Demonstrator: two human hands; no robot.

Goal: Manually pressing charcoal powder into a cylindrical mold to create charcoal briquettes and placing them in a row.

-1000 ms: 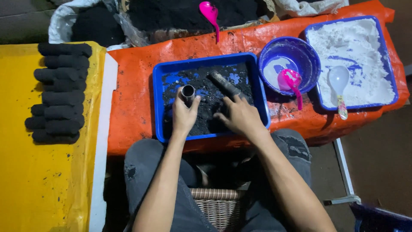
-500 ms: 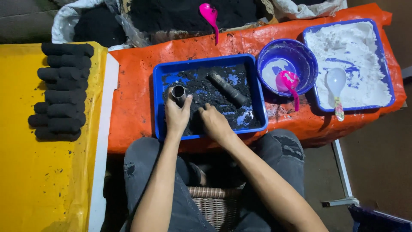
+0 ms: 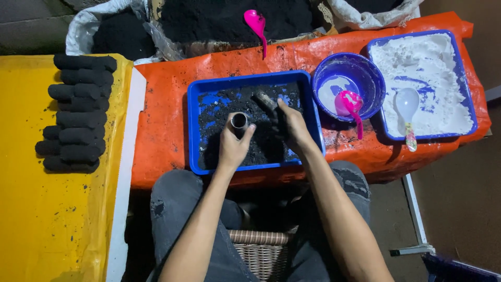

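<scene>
A blue tray [image 3: 194, 130] on an orange sheet holds black powder. My left hand [image 3: 233, 146] grips a short upright metal tube [image 3: 239, 121] standing in the powder. My right hand [image 3: 292, 125] rests on the powder beside it, its blackened fingers touching a dark cylindrical rod [image 3: 265, 100] that lies in the tray's far part. Whether the fingers close around the rod is unclear.
Several black pressed cylinders [image 3: 75, 114] lie stacked on a yellow surface at the left. A blue bowl [image 3: 348, 83] with a pink spoon [image 3: 352, 106] and a blue tray of white powder [image 3: 424, 78] with a white spoon stand at the right. Sacks of black powder with another pink spoon [image 3: 255, 23] sit behind.
My right hand moved from the near part of the tray up and right to the rod. My left hand stays on the tube.
</scene>
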